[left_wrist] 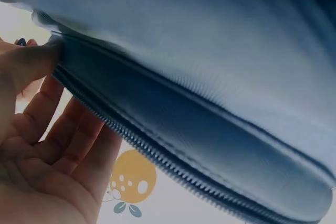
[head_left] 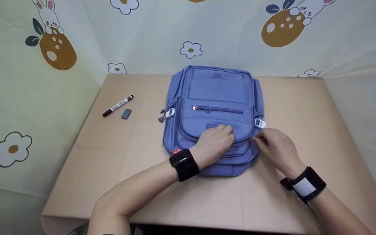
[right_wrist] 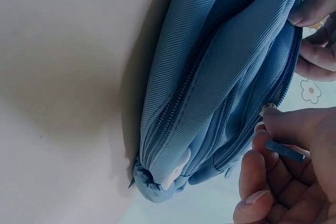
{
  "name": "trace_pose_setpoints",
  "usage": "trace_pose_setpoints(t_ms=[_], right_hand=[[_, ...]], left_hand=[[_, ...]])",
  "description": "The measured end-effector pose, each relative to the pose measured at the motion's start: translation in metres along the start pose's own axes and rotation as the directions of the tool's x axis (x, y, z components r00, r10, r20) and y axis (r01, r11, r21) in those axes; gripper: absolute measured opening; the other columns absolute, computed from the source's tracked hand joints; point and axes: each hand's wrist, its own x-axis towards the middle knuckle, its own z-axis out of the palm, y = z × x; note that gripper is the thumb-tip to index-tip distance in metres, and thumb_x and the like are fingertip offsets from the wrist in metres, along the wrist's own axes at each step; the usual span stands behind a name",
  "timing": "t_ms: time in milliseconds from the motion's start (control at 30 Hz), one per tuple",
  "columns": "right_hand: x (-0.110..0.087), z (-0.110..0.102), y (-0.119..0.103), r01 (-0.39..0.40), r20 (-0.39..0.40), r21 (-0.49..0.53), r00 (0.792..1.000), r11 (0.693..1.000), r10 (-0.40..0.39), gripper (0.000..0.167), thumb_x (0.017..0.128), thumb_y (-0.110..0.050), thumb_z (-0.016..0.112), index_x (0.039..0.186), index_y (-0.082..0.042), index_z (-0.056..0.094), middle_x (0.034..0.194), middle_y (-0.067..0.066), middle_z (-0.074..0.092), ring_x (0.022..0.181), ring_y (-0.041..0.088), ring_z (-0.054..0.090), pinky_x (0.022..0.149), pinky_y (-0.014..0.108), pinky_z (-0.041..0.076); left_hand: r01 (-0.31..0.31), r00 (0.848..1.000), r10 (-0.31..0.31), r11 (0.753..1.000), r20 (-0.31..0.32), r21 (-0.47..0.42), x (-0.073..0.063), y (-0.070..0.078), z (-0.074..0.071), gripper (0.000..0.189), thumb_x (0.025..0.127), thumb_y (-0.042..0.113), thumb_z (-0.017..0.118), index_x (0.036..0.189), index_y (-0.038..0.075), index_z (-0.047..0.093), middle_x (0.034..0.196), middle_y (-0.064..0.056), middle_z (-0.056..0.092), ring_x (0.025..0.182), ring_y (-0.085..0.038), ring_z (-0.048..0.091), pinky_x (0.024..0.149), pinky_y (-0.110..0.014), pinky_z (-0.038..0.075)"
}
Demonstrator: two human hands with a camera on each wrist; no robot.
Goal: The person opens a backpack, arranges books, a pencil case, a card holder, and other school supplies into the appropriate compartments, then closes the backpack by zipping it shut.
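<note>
A blue backpack lies on the table with its front facing up. My left hand pinches the edge of the front pocket. In the left wrist view, the thumb lies on one side of the zippered edge and the fingers on the other. At the pocket's right side, my right hand pinches the zipper slider between thumb and index finger. Its blue pull tab sticks out below the thumb. Part of the front pocket's zipper is parted.
To the left on the tan-covered table lie a black-and-white marker and a small grey-blue rectangular piece. White buckles sit at the backpack's sides. Patterned fabric hangs behind and on both sides.
</note>
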Motion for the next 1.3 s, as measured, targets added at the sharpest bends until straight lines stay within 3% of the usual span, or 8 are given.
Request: trace_pose_setpoints(t_ms=[233, 467, 700, 1033, 1300], right_hand=[[0.002, -0.004, 0.001, -0.017, 0.029, -0.039, 0.999, 0.999, 0.019, 0.012, 0.089, -0.014, 0.081, 0.089, -0.01, 0.069, 0.078, 0.002, 0.065, 0.069, 0.02, 0.058, 0.057, 0.038, 0.047], [0.015, -0.01, 0.007, -0.043, 0.093, -0.082, 0.994, 0.996, 0.051, 0.011, 0.089, -0.014, 0.08, 0.091, -0.01, 0.071, 0.08, 0.005, 0.068, 0.072, 0.024, 0.059, 0.055, 0.041, 0.047], [0.038, -0.007, 0.028, -0.048, 0.07, -0.135, 0.996, 0.99, 0.058, 0.01, 0.09, -0.016, 0.078, 0.088, -0.01, 0.07, 0.08, 0.008, 0.068, 0.074, 0.03, 0.06, 0.057, 0.046, 0.047], [0.076, 0.005, 0.05, -0.125, 0.051, -0.174, 0.989, 0.977, 0.136, 0.009, 0.093, -0.015, 0.074, 0.091, -0.007, 0.071, 0.086, 0.012, 0.07, 0.078, 0.036, 0.062, 0.059, 0.053, 0.049], [0.082, 0.012, 0.055, -0.177, 0.074, -0.161, 0.979, 0.971, 0.191, 0.01, 0.093, -0.016, 0.072, 0.09, -0.006, 0.071, 0.085, 0.012, 0.068, 0.077, 0.036, 0.062, 0.059, 0.053, 0.048]], left_hand=[[-0.001, 0.996, 0.005, 0.999, 0.087, -0.036, 0.005, 0.0, -0.008, 0.013, 0.095, 0.008, 0.065, 0.104, 0.01, 0.074, 0.109, -0.004, 0.061, 0.095, -0.02, 0.058, 0.069, -0.032, 0.058], [0.005, 0.99, 0.005, 0.998, 0.14, -0.069, 0.007, -0.002, -0.011, 0.023, 0.1, 0.008, 0.061, 0.12, 0.007, 0.072, 0.133, -0.01, 0.06, 0.11, -0.025, 0.06, 0.088, -0.034, 0.057], [-0.022, 0.991, 0.035, 0.995, 0.129, -0.096, 0.007, -0.004, -0.012, 0.022, 0.101, 0.006, 0.057, 0.117, 0.007, 0.072, 0.141, -0.013, 0.061, 0.116, -0.029, 0.061, 0.096, -0.037, 0.054], [0.014, 0.986, 0.008, 0.991, 0.165, -0.133, 0.008, -0.002, -0.012, 0.024, 0.103, 0.006, 0.055, 0.118, 0.009, 0.073, 0.143, -0.012, 0.059, 0.119, -0.029, 0.059, 0.095, -0.039, 0.054], [0.02, 0.985, -0.001, 0.994, 0.171, -0.111, 0.008, -0.002, -0.011, 0.025, 0.101, 0.004, 0.056, 0.12, 0.01, 0.072, 0.145, -0.011, 0.058, 0.118, -0.028, 0.06, 0.094, -0.038, 0.055]])
